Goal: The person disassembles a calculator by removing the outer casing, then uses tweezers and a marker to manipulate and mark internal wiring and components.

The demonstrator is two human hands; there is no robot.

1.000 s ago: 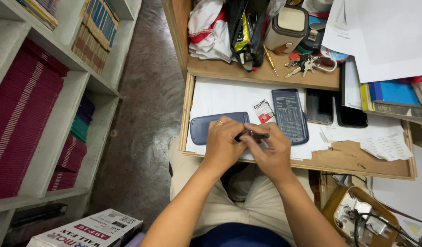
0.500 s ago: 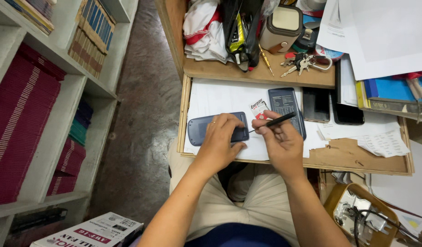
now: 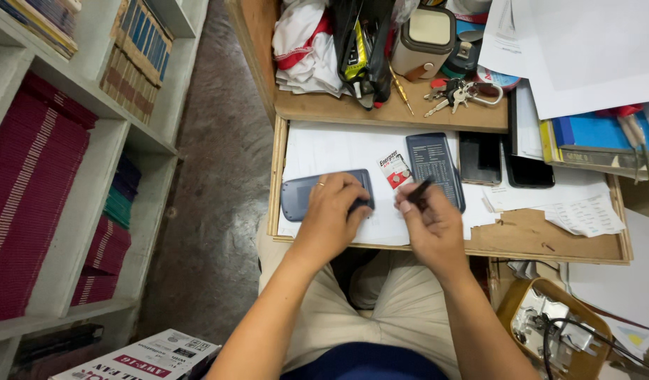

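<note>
Left hand [image 3: 336, 211]: fingers curled down on the right end of the grey cover [image 3: 317, 193], pinning it flat on the white paper [image 3: 338, 151] in the drawer [image 3: 276, 176].
Right hand [image 3: 430, 218]: closed round a thin black tool [image 3: 419, 191], tip up and pointing toward the calculator [image 3: 435, 169].
Cover: lies lengthwise on the paper, left of the battery card [image 3: 394, 169], inner side hidden by the hand.
Calculator: flat on the paper, just right of the card, well clear of both hands.
Grip advice: keep the cover pressed flat and hold the tool low, near its tip, for steadier control.
Risk: small parts could slip off the paper into the drawer gap.
Nearby: keys [image 3: 459, 93] on the bench above.
</note>
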